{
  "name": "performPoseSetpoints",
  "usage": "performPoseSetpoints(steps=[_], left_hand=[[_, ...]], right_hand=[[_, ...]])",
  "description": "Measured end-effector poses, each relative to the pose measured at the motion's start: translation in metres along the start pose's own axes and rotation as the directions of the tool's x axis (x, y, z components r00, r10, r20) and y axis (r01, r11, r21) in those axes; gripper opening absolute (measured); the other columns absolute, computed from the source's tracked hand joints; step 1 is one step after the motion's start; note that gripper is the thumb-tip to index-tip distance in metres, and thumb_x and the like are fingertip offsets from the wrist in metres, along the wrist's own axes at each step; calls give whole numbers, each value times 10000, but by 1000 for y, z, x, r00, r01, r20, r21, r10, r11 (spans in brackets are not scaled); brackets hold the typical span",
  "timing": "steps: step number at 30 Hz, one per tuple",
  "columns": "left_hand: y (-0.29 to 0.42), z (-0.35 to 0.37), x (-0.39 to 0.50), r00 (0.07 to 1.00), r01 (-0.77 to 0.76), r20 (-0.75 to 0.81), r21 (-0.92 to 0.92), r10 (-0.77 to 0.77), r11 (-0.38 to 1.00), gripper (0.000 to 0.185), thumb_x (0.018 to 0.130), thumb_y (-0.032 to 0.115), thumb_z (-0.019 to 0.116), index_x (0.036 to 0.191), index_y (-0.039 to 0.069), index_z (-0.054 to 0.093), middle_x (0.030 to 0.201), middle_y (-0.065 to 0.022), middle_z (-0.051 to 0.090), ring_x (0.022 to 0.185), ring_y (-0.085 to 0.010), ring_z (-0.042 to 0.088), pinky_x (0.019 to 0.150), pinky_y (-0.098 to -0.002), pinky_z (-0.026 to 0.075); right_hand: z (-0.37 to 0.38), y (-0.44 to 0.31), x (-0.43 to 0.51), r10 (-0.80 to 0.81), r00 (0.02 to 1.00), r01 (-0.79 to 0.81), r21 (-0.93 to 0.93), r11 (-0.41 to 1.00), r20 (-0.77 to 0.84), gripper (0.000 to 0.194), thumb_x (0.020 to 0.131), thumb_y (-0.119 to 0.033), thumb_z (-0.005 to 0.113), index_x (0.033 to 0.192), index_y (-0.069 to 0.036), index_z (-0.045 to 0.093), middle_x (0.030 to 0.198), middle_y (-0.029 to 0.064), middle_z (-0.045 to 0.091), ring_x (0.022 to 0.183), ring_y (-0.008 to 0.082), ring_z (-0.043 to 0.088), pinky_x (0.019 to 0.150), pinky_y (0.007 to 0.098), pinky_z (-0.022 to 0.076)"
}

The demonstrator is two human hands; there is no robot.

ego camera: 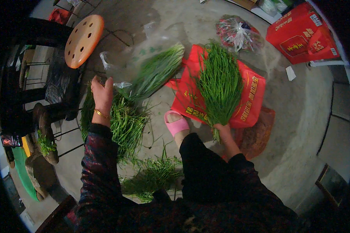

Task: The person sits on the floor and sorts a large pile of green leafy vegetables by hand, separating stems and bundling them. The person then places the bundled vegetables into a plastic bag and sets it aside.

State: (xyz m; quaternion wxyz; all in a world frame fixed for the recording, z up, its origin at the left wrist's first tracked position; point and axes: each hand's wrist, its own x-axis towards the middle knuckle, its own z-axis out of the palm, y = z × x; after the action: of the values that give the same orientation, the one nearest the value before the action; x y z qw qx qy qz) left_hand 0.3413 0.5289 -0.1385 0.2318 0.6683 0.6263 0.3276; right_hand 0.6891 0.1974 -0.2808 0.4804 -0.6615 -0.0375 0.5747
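Observation:
A thick bundle of thin green stalks, likely dill or fennel greens point(221, 84), spreads over a red bag point(252, 96) that bears yellow writing. My right hand point(224, 131) grips that bundle at its gathered stem end. My left hand point(102, 94) is at the left, thumb and fingers apart, with nothing seen between them. Loose cut greens point(128, 125) lie just below and beside it. Right of its fingertips is a clear plastic bag point(154, 70) with long green stalks inside. More loose greens point(154, 174) lie close in front of my body.
An orange round stool seat point(84, 40) with holes is at upper left, by a black frame point(70, 102). A tied clear bag point(239, 33) and a red box point(303, 40) stand at the far right. A reddish-brown mat-like object point(259, 137) shows under the red bag.

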Motion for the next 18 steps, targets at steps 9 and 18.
performPoseSetpoints(steps=[9,18], left_hand=[[-10,38,67,978,183,38,305,-204,935,348,657,226,685,841,-32,540,680,-79,590,596,-210,551,572,-339,452],[-5,46,65,962,261,61,68,-265,963,294,727,226,593,878,-25,602,709,-118,611,668,-221,591,617,-329,456]], right_hand=[[-4,1,3,3,996,2,-53,999,91,243,714,-91,573,924,30,546,672,102,588,538,196,581,475,301,461],[-3,-2,0,142,989,-142,-18,990,41,235,716,-119,583,896,28,548,648,114,593,523,206,577,473,313,470]])
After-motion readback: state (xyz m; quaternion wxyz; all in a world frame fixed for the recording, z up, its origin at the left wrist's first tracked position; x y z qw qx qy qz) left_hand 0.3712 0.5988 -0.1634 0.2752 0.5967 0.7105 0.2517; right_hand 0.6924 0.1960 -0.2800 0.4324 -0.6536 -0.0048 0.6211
